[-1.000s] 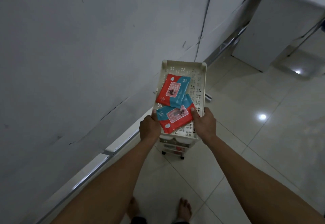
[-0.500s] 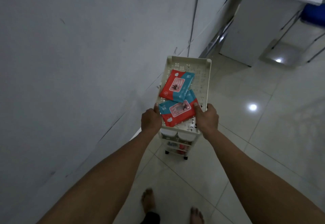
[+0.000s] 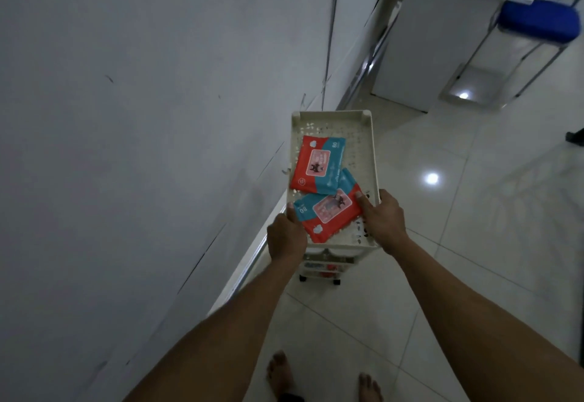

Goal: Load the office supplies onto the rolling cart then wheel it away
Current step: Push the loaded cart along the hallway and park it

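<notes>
A cream plastic rolling cart [image 3: 368, 155] stands on the tiled floor beside the wall, seen from above. Two red and blue wipe packs lie in its top tray: the far pack [image 3: 317, 164] and the near pack [image 3: 327, 212], which overlap. My left hand [image 3: 286, 235] grips the tray's near left corner. My right hand [image 3: 384, 220] grips the near right edge, thumb lying on the near pack. Lower shelves [image 3: 325, 265] show small items, mostly hidden by the tray. Black casters [image 3: 336, 281] peek out below.
A grey wall [image 3: 142, 149] runs close along the cart's left side. Ahead stand a white desk [image 3: 442, 22] and a blue-seated stool [image 3: 537, 21] with metal legs. Glossy floor tiles [image 3: 474, 228] stretch to the right. My bare feet [image 3: 279, 373] are at the bottom.
The cart has rolled forward along the wall with both hands still on it. The desk and blue stool have come closer and more into view.
</notes>
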